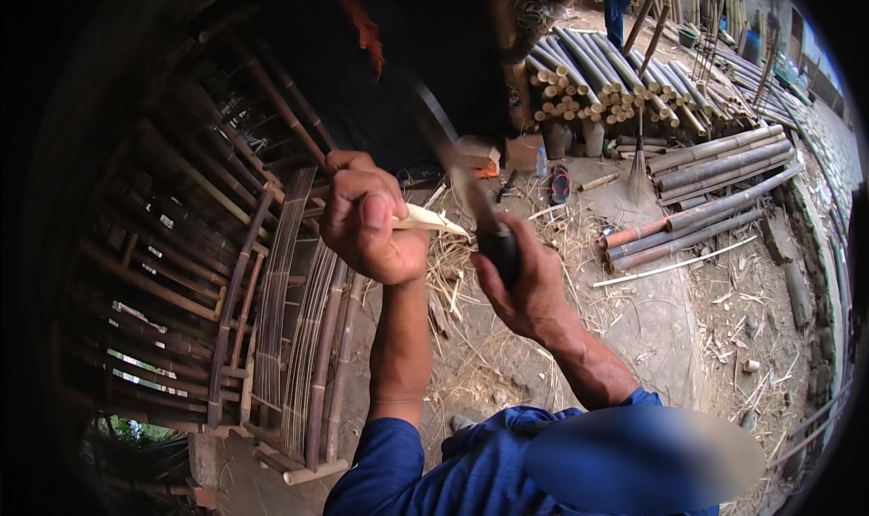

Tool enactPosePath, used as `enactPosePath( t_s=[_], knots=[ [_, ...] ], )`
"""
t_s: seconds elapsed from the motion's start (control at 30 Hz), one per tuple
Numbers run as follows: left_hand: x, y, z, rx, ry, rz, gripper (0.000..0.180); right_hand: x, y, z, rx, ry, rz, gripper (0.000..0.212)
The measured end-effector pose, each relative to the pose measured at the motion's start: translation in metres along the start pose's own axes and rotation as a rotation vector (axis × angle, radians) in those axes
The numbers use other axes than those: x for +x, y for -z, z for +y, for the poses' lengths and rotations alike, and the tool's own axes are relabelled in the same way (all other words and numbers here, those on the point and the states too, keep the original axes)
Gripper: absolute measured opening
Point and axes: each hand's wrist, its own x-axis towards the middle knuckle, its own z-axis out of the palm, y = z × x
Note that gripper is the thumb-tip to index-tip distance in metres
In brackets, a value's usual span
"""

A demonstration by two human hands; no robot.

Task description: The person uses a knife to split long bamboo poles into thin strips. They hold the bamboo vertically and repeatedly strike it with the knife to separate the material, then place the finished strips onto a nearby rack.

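Observation:
My left hand (pixel 369 219) is closed around a pale bamboo piece (pixel 427 219), whose split, pointed end sticks out to the right. My right hand (pixel 534 288) grips a large knife (pixel 449 149) by its dark handle. The blade, slightly blurred, points up and away to the left. It rises just beyond the tip of the bamboo piece; whether blade and tip touch, I cannot tell. Both hands are raised above a floor strewn with pale shavings (pixel 453 281).
At left stands a bamboo bench (pixel 294 308) beside a slatted bamboo wall. Stacked bamboo poles (pixel 597 72) lie at the back right, with thicker poles (pixel 715 167) nearer. A broom (pixel 638 167), a sandal (pixel 560 186) and cardboard boxes (pixel 520 154) are on the ground ahead.

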Motion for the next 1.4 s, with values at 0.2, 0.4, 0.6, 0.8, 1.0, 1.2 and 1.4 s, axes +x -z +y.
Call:
enactPosePath(
  t_s=[0.2,0.4,0.6,0.8,1.0,1.2,1.4],
  knots=[
    [0.026,0.024,-0.024,0.052,-0.074,0.036,0.022,-0.068,-0.051,0.184,-0.535,-0.361,-0.695,0.028],
    [0.037,0.046,-0.036,-0.019,-0.031,-0.015,0.025,-0.046,-0.018,0.153,-0.209,-0.578,-0.461,0.035],
    [0.043,0.037,-0.02,-0.436,0.689,-0.563,0.056,-0.037,0.009,0.075,0.267,-0.47,-0.24,0.052],
    [0.018,0.009,0.0,-0.001,0.464,-0.243,0.047,-0.011,0.04,-0.023,-0.008,-0.06,-0.157,0.056],
    [-0.002,0.005,0.015,-0.139,0.476,-0.343,0.048,0.003,0.054,-0.064,-0.044,0.093,-0.222,0.055],
    [-0.019,0.0,0.034,-0.115,0.455,-0.32,0.047,-0.013,0.061,-0.074,-0.082,0.099,-0.274,0.056],
    [-0.019,0.016,0.042,-0.098,0.362,-0.316,0.052,-0.023,0.055,-0.092,-0.064,0.12,-0.304,0.055]
  ],
)
